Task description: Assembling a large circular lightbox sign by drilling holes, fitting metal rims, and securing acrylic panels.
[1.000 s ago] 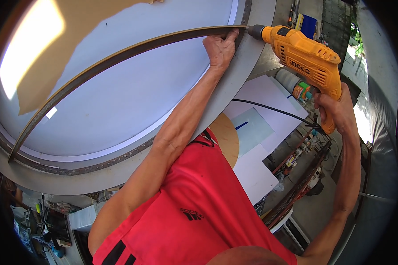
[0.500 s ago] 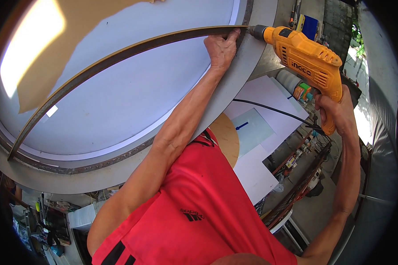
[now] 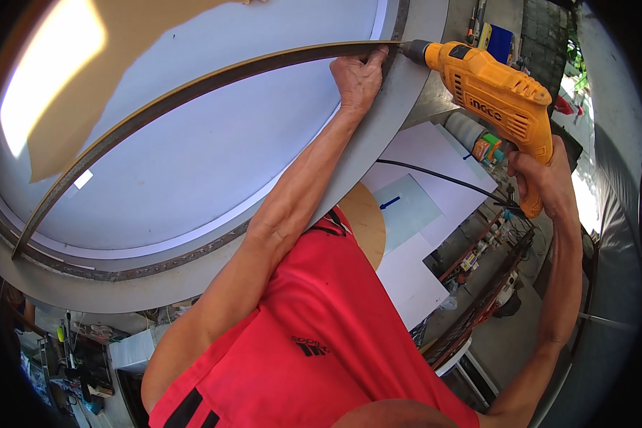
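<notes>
My right hand [image 3: 547, 177] is wrapped round the handle of an orange power drill [image 3: 493, 93], its finger at the trigger area. The drill points left, and its black chuck meets the right end of a long curved metal strip [image 3: 264, 60]. Close to that end, my left hand [image 3: 359, 80] is closed on the strip, thumb along it; some fingers are hidden behind. The strip arches over a large round frame with a grey rim [image 3: 401, 93] and a pale inner panel [image 3: 214, 160]. Whether the bit is turning, I cannot tell.
Below the drill lie white sheets [image 3: 406, 285] and a brown disc [image 3: 364, 221]. A black cable [image 3: 435, 172] crosses them. Cluttered racks [image 3: 492, 285] stand at the lower right, with a white roll [image 3: 465, 132] above. More tools [image 3: 71, 349] fill the lower left.
My hands, the drill and the strip hold practically the same place. A small red shape in the background beyond the drill, at far right, has shifted.
</notes>
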{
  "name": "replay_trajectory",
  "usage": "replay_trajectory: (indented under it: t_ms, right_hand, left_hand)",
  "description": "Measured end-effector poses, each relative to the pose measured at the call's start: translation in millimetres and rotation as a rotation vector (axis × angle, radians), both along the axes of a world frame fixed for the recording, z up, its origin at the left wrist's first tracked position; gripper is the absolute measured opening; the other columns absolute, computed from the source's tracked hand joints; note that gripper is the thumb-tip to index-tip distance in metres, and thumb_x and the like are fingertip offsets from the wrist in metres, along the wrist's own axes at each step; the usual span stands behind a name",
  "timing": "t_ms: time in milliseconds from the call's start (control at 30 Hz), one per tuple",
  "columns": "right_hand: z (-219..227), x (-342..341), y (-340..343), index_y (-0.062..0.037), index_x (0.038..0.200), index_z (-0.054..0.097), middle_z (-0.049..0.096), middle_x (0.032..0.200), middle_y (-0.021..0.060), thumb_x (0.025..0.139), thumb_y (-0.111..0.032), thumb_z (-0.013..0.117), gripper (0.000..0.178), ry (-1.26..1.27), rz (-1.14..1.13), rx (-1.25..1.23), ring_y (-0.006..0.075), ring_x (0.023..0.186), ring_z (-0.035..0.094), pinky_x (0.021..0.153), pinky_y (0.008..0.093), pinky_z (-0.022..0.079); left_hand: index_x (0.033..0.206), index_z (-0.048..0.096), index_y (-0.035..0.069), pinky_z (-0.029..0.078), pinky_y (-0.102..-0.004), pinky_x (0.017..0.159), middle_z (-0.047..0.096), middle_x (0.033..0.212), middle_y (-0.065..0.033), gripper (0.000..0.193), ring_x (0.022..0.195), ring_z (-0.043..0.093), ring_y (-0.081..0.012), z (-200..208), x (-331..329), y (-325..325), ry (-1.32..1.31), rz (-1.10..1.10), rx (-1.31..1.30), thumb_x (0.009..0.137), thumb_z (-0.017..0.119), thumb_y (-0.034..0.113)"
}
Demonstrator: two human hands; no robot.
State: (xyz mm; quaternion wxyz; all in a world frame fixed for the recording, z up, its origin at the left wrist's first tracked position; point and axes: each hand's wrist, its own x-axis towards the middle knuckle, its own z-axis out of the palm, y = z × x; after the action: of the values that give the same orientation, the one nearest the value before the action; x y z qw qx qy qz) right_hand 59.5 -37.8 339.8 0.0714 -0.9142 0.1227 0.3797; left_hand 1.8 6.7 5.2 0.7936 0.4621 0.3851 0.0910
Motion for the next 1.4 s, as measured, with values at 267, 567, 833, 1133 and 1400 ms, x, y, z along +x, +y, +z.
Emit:
replay_trajectory:
  t_ms: [267,567,833,1133,1400]
  right_hand:
    - [0.8,-0.2,2.4,0.0024,0.086,0.064,0.061,0.072,0.005,0.071,-0.01,0.064,0.019,0.019,-0.015,-0.016,0.0085,0.044,0.049,0.043,0.0247,0.039]
    - [0.9,-0.8,3.7,0.0035,0.088,0.064,0.061,0.071,0.0049,0.071,-0.01,0.063,0.022,0.012,-0.01,0.004,0.0083,0.043,0.049,0.042,0.0244,0.039]
    - [2.0,0.0,0.2,0.0029,0.086,0.064,0.059,0.067,0.0052,0.073,-0.012,0.064,0.02,0.0,0.0,-0.022,0.009,0.043,0.05,0.042,0.0249,0.04]
    - [3.5,0.8,-0.4,0.0033,0.09,0.063,0.06,0.068,0.0058,0.075,-0.013,0.066,0.023,-0.002,-0.016,-0.031,0.0097,0.044,0.051,0.043,0.0253,0.041]
    - [3.1,1.9,-3.3,0.0046,0.096,0.061,0.062,0.074,0.0075,0.074,-0.012,0.066,0.028,0.007,-0.027,-0.033,0.0094,0.046,0.051,0.043,0.0251,0.041]
  left_hand:
    - [0.093,0.076,0.002,0.05,-0.0311,0.068,0.074,0.076,-0.0098,0.018,0.065,0.066,-0.0188,1.2,-1.7,1.3,0.023,-0.083,-0.025,0.084,0.075,0.018]
    - [0.094,0.076,0.002,0.05,-0.0312,0.07,0.075,0.078,-0.01,0.019,0.068,0.067,-0.0202,-3.0,-1.3,-2.6,0.043,-0.101,-0.031,0.084,0.076,0.018]
    - [0.086,0.076,0.0,0.047,-0.0304,0.061,0.07,0.066,-0.0066,0.02,0.058,0.058,-0.0137,1.5,-2.1,0.0,0.007,-0.04,0.0,0.084,0.076,0.02]
    - [0.093,0.076,0.002,0.049,-0.0312,0.065,0.073,0.073,-0.0096,0.018,0.061,0.063,-0.0174,2.8,-2.0,0.0,0.008,-0.062,0.004,0.084,0.075,0.018]
    - [0.094,0.076,0.003,0.051,-0.032,0.067,0.075,0.077,-0.0108,0.018,0.065,0.067,-0.0198,2.7,-2.8,-1.7,-0.003,-0.036,-0.003,0.084,0.075,0.017]
